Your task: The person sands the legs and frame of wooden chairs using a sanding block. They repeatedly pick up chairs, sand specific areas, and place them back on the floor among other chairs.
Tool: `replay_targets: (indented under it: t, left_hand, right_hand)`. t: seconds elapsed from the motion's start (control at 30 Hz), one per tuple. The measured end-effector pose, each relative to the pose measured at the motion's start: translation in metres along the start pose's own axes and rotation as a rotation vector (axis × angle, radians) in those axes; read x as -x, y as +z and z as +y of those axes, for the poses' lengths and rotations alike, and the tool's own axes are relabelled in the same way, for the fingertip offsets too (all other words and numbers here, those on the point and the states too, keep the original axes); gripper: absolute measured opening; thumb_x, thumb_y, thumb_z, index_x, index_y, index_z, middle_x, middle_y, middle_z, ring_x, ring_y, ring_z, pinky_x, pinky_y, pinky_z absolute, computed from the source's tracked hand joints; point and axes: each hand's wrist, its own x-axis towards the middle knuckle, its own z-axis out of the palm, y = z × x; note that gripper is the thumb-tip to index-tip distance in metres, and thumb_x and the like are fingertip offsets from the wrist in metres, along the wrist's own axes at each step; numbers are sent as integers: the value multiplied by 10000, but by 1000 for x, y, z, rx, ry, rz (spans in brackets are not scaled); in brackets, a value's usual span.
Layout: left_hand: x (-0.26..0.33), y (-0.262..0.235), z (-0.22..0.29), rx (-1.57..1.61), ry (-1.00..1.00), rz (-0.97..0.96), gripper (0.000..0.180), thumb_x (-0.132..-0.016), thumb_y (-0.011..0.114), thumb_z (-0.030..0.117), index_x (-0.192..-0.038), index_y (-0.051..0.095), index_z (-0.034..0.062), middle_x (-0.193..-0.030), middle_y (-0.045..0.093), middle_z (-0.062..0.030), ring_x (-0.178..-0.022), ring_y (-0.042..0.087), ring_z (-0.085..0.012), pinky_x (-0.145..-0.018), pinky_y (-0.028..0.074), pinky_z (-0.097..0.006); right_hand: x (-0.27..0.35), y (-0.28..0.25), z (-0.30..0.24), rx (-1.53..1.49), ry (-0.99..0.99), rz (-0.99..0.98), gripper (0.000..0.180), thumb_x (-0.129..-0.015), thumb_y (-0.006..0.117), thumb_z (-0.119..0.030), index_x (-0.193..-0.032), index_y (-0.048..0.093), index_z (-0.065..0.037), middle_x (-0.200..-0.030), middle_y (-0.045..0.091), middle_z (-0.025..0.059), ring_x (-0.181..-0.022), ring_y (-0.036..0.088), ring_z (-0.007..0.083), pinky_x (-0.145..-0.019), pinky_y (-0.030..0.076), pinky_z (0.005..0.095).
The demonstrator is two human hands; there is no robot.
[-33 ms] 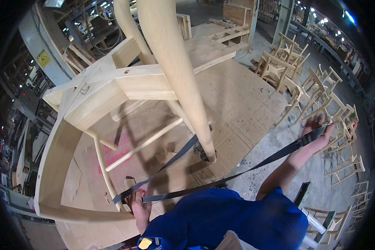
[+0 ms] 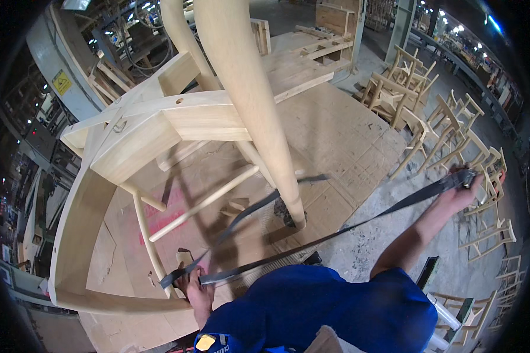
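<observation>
A pale wooden chair frame [image 2: 209, 120] lies tipped over, its thick tapered leg [image 2: 271, 141] slanting across the middle. A dark webbing strap [image 2: 335, 233] stretches between my two hands. My left hand [image 2: 199, 297], low beside a thin round wooden part [image 2: 146, 235] of the frame, is closed on the strap. Its loose length curves up behind the thick leg. Out to the right, my right hand [image 2: 462, 191] grips the strap's other end. A small shiny metal piece [image 2: 468, 178], perhaps a buckle, shows there, partly covered by the fingers.
Cardboard sheeting [image 2: 341, 153] covers the surface under the frame. Several wooden chair frames [image 2: 391, 97] stand on the concrete floor at right. A wooden workbench piece [image 2: 327, 50] lies at the back, and a grey machine cabinet [image 2: 68, 82] stands at far left.
My right hand has moved slightly outward to the right with the strap end. The strap's loose end now shows to the right of the thick leg. My left hand stays nearly in place.
</observation>
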Motion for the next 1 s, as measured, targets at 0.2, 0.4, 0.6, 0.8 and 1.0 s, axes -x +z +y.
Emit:
replay_targets:
  t: [0.2,0.4,0.6,0.8,1.0]
  left_hand:
    - [-22,25,3,-573,403,381,295,-892,644,127,-1160,622,7,-1212,602,-227,-1239,517,-402,-1091,314,-554]
    - [-28,66,-22,123,23,-2,338,-1030,478,204,-1282,526,-16,-1149,599,-183,-1077,591,-302,-925,480,-333]
    - [-37,109,90,1222,-560,-471,409,-1076,393,324,-1307,513,9,-1067,676,-152,-1041,660,-260,-868,548,-390]
    - [-38,123,142,965,-313,-620,478,-1079,372,411,-1362,476,39,-1099,668,-119,-1107,628,-232,-947,507,-385]
    - [-35,85,142,1075,-395,-264,506,-1069,407,411,-1449,367,80,-1413,443,-164,-1235,507,-285,-979,466,-399]
  right_hand:
    - [-210,-155,-83,81,-225,-144,462,-1006,487,-344,-1300,585,-2,-1141,691,142,-950,662,253,-841,531,390]
    - [-208,-180,-150,-5,-155,-183,503,-1037,393,-352,-1239,573,72,-1050,668,190,-813,599,238,-707,492,383]
    - [65,-25,13,76,456,-707,280,-956,592,-372,-1021,557,-101,-694,466,-2,-555,396,111,-548,343,310]
    - [315,47,119,329,1175,-1361,260,-897,649,-54,-1154,645,-16,-1086,680,86,-991,640,190,-884,503,325]
    - [405,44,148,284,822,-1638,435,-920,652,-90,-1332,531,-16,-1332,542,144,-1185,550,221,-998,444,365]
